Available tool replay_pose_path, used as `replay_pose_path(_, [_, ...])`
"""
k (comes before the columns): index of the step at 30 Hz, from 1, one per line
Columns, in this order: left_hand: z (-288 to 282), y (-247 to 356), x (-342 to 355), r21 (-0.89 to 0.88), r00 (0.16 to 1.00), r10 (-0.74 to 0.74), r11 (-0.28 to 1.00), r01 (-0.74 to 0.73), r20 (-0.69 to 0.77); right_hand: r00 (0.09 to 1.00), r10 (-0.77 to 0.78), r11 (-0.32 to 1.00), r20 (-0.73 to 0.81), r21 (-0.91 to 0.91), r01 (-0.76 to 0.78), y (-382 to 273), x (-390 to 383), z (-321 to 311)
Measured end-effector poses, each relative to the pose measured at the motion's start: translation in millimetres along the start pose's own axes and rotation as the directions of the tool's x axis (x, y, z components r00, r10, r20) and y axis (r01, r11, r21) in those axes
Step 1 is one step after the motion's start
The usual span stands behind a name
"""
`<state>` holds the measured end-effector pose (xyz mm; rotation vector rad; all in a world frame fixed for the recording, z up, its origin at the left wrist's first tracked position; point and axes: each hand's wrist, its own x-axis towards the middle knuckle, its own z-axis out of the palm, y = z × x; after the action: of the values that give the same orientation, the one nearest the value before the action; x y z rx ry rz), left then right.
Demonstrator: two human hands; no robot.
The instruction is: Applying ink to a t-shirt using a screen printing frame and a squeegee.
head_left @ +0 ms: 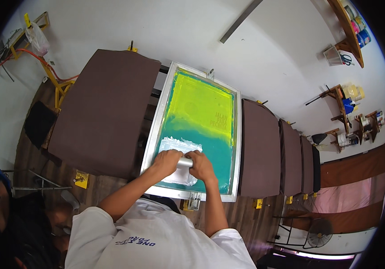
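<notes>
The left hand (pixel 168 161) and right hand (pixel 200 165) are gripping a scraper (pixel 184 162), fingers curled closed, over the near left of the screen (pixel 238 143); uneven pressing might be leaving white ink (pixel 183 145) patchy.

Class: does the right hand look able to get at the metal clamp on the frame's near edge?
Probably yes, after letting go: the right hand grips the silver bar alongside the left hand, but the clamp sits nearby, and nothing appears to cover it.

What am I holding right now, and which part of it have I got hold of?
A squeegee, by its silver handle: your left hand and right hand grip it on either side of its bare middle.
</notes>
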<state>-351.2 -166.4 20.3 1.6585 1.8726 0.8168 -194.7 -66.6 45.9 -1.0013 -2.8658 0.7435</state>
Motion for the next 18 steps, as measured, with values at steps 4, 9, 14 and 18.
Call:
replay_pose_path(4, [27,-3,-44,0.156,0.992,0.118,0.982,-0.109,-0.052,0.998,-0.061,0.998,-0.023,-0.035,0.061,2,-35,30])
replay_pose_path(9, [20,21,-97,0.111,0.984,0.177,0.978,-0.176,0.002,0.997,0.076,0.995,-0.003,0.07,-0.076,-46,-96,26])
replay_pose_path(14, [-16,34,-71,0.001,0.952,-0.042,0.999,0.044,0.302,0.989,0.114,0.993,0.093,0.021,-0.116,-52,-77,-1])
replay_pose_path(18, [-44,42,-38,0.026,0.972,-0.035,0.999,0.029,0.233,0.994,0.104,0.991,0.038,-0.091,-0.1,-55,-43,-22])
